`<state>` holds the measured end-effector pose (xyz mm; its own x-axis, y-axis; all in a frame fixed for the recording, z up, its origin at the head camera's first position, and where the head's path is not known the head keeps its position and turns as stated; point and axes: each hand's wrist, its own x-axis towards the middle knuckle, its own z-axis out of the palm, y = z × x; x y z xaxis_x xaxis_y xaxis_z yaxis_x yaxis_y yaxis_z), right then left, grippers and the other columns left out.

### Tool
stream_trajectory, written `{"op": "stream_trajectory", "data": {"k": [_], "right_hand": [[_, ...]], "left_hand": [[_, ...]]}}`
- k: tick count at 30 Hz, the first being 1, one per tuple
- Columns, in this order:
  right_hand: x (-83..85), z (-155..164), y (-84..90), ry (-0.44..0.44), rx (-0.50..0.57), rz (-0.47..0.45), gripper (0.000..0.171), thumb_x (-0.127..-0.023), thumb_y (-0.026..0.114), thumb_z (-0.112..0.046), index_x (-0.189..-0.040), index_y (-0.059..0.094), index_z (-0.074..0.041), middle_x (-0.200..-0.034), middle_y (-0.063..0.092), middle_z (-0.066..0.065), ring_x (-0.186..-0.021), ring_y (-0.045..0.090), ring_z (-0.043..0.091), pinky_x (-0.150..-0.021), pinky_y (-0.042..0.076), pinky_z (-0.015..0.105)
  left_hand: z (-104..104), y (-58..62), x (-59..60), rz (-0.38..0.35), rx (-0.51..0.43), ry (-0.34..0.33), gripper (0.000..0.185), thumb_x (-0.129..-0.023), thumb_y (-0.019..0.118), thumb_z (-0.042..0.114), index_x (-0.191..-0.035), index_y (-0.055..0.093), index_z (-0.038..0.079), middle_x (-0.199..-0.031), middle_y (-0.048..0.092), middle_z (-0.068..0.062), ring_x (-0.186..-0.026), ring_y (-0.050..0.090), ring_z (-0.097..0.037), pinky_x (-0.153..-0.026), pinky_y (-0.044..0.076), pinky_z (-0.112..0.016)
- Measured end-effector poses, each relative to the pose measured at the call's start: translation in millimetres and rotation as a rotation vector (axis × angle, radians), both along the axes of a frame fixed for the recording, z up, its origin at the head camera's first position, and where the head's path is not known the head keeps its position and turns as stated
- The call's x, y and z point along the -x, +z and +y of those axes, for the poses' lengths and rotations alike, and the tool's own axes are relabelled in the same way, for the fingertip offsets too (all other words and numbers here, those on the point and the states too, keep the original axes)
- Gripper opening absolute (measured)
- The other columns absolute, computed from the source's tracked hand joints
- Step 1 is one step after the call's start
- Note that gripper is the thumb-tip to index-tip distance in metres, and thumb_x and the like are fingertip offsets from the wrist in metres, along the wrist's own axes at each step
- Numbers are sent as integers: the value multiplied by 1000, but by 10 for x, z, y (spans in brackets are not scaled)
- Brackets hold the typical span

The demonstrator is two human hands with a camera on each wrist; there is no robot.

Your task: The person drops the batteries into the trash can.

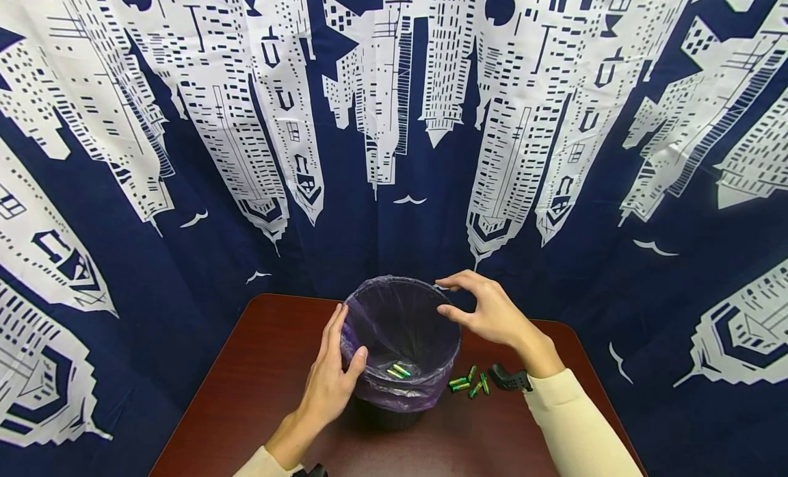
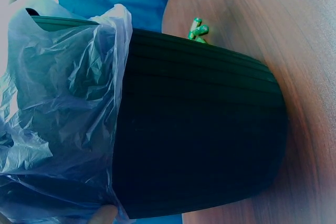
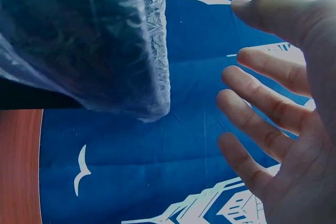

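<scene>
A black trash bin (image 2: pixel 205 124) stands on the table, lined with a translucent purple bag (image 1: pixel 400 398) folded over its rim. My left hand (image 1: pixel 332 378) lies against the bin's left side, fingers extended along the bag near the rim and thumb toward the front. To the right of the rim, my right hand (image 1: pixel 489 313) is spread; in the right wrist view its fingers (image 3: pixel 257 85) stand apart from the bag with nothing between them. Small green-and-gold batteries (image 1: pixel 400 371) lie at the bottom inside the bin.
Several more green-and-gold batteries (image 1: pixel 474 382) lie on the table right of the bin, below my right wrist with its black strap (image 1: pixel 509 378). The reddish-brown table (image 1: pixel 258 367) ends at a dark blue curtain (image 1: pixel 382 237) printed with white buildings, close behind the bin.
</scene>
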<state>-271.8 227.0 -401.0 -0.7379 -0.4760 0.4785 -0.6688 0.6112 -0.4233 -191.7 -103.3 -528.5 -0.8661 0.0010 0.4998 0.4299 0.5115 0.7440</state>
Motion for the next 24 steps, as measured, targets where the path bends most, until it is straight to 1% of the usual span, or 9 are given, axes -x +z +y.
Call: {"op": "stream_trajectory", "data": {"k": [7,10,14,17,19,24], "right_hand": [[-9,87,-76,-27,8,10,41,-99,94,-24,-138,84,-16,-133,84,2,-121,80,25,-108,64,55],[-20,133,-112,-44,16,9,40,-99,94,-24,-138,84,-16,-133,84,1,-120,81,25,-108,64,55],[-33,199,-158,-69,26,6,40,-99,94,-24,-138,85,-19,-133,84,-4,-120,81,23,-109,63,50],[-44,249,-198,-81,30,1,41,-99,95,-24,-138,84,-20,-134,84,-4,-121,81,24,-109,64,49],[-52,280,-232,-85,34,-9,41,-100,94,-24,-139,84,-19,-134,84,-3,-122,81,25,-109,65,50],[-67,364,-363,-97,50,-24,40,-102,93,-23,-140,83,-17,-134,84,1,-121,82,26,-107,68,54]], "left_hand": [[0,-15,17,8,1,-3,84,-111,69,39,-184,33,16,-192,34,-15,-169,50,-47,-120,54,-79],[2,-5,10,-5,-1,-6,85,-111,69,40,-185,32,17,-193,32,-14,-170,49,-46,-121,53,-79],[2,10,-3,-14,-5,-6,86,-111,69,40,-185,31,19,-194,31,-10,-171,48,-45,-122,53,-79],[2,10,-8,-16,-7,-5,86,-111,70,38,-185,31,19,-194,30,-7,-171,48,-45,-122,52,-79],[2,7,-8,-15,-5,-4,86,-110,70,37,-185,31,19,-194,30,-6,-171,48,-45,-122,53,-78],[2,-1,-3,2,-5,-17,85,-111,70,35,-185,31,17,-194,30,-8,-171,47,-47,-123,51,-79]]}}
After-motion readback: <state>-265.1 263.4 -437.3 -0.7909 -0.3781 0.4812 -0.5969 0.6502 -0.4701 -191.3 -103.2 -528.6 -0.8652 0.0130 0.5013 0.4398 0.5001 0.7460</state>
